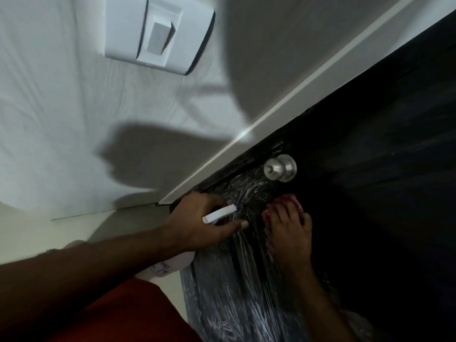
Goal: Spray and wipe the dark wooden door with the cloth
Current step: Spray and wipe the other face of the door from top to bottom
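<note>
Dark wooden door (370,144), streaky wet below the knob (280,167) — your left hand (195,218) grips the spray bottle (219,214) down-left of that knob, your right hand (288,233) presses the red cloth (283,199) flat-fingered just under it.

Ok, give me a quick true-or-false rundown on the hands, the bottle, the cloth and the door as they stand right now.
1. The left hand holds the spray bottle, nozzle toward the door. True.
2. The cloth is blue and hangs on the door knob. False: it is red and lies under the right hand against the door, near the knob but apart from it.
3. The door surface around the hands shows wet streaks. True.
4. The light switch is mounted on the door. False: it is on the white wall beside the door.
5. The right hand grips the knob. False: it presses the cloth on the door.
</note>
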